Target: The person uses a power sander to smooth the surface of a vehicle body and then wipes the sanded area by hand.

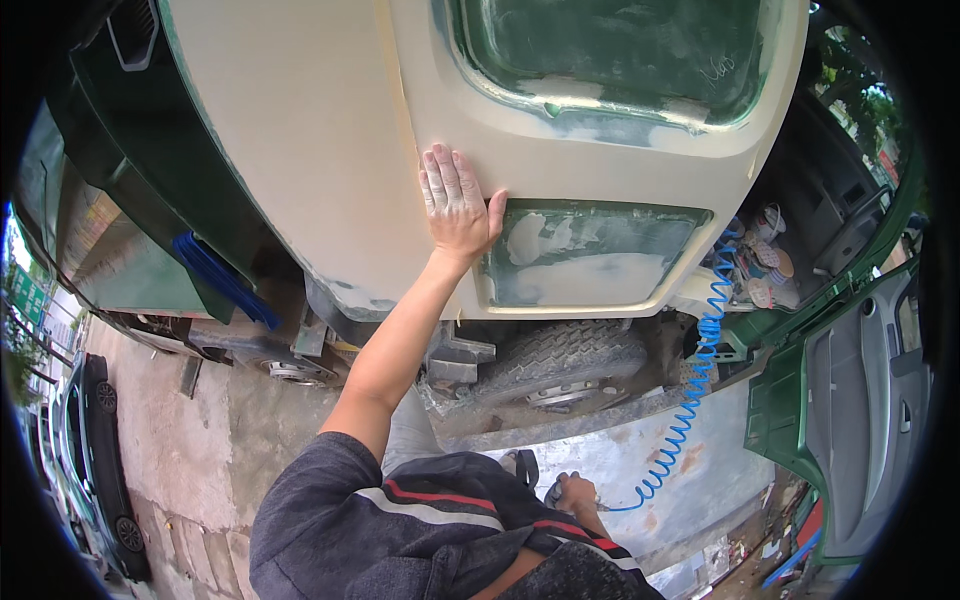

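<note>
Cream-coated, curved vehicle panel (300,120) spans upper centre; the left hand (460,225), fingers extended, seemingly checks smoothness; continuing calls for even contact. Lower centre, the right hand (577,492) grips a dark handheld tool (553,493).

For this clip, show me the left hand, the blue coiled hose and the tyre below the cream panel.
Left hand (461,222): head view, back of the hand.
Blue coiled hose (708,331): head view, bunched coils.
Tyre (565,359): head view, its tread.
</note>
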### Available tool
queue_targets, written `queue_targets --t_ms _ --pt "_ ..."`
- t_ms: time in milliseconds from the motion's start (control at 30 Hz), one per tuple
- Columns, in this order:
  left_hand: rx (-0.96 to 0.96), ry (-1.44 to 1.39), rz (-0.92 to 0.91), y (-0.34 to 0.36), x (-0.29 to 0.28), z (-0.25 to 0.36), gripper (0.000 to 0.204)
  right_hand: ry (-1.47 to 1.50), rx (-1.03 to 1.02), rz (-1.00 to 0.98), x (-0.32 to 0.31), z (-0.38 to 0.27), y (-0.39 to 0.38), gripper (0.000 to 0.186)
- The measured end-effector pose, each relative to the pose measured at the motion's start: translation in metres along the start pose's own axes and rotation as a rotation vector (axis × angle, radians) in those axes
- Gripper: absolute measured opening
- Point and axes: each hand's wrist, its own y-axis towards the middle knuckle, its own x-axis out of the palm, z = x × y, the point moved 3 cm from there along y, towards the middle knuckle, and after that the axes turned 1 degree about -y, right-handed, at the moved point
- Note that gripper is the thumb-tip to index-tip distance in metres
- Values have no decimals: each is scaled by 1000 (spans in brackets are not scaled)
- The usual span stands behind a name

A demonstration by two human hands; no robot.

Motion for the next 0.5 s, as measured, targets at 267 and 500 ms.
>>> queue_targets --t_ms 267,500 --pt "15 -265 -79 -37 -12 10 87 -10 -44 -26 28 21 -26 57" --pt "113 128 232 228 -49 -20 86 -76 56 -68 43 71 -38 53"
